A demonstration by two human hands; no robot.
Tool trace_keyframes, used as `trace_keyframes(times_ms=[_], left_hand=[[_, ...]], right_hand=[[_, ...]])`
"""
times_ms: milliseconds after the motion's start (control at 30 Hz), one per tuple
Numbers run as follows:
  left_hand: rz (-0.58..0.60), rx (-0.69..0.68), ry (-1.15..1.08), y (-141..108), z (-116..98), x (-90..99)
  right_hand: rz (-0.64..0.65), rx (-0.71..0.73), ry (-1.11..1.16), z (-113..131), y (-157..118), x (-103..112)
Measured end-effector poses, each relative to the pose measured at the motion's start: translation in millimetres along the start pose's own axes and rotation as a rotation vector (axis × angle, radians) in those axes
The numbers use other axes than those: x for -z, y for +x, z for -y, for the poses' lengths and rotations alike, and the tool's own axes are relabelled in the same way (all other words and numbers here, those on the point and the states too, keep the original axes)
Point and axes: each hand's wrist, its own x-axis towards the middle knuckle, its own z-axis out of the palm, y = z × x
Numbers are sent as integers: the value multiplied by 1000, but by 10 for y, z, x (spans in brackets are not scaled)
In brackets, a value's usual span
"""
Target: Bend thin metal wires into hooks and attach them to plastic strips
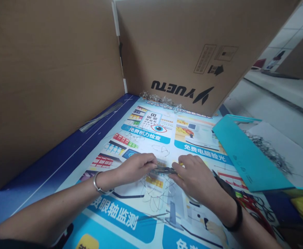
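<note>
My right hand [193,174] is closed around a pair of pliers [167,170], its metal jaws pointing left and a bit of yellow handle showing at the fingers. Facing it, my left hand [138,166] pinches at the tip of the jaws, apparently on thin wire; the exact spot is hidden by the fingers. A tangle of thin bent wire [154,197] hangs or lies just below both hands. Another small wire loop [163,149] rests on the printed sheet beyond them. Several straight wire pieces [153,217] lie nearer to me.
Brown cardboard panels [172,52] stand at the left and back. Small wire pieces [162,100] line the back panel's foot; long straight strips [101,117] lie at left. At right, a teal box [247,162] holds many wires [269,152]. A dark pointed tool [222,183] lies under my right wrist.
</note>
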Motion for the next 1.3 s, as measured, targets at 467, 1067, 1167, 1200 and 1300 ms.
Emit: trace_keyframes(times_ms=[467,1067,1167,1200,1300], left_hand=[[12,-39,12,-5,19,-2],[49,-44,27,-12,18,-3],[27,-64,45,-6,16,-2],[12,-77,54,-4,13,0],[-11,-125,77,-1,3,5]], right_hand=[[-37,0,0,12,-12,-6],[-89,53,10,-12,-28,-53],[-106,48,11,-21,-33,-49],[-112,44,10,-24,-33,-49],[-105,34,13,-28,-30,-51]])
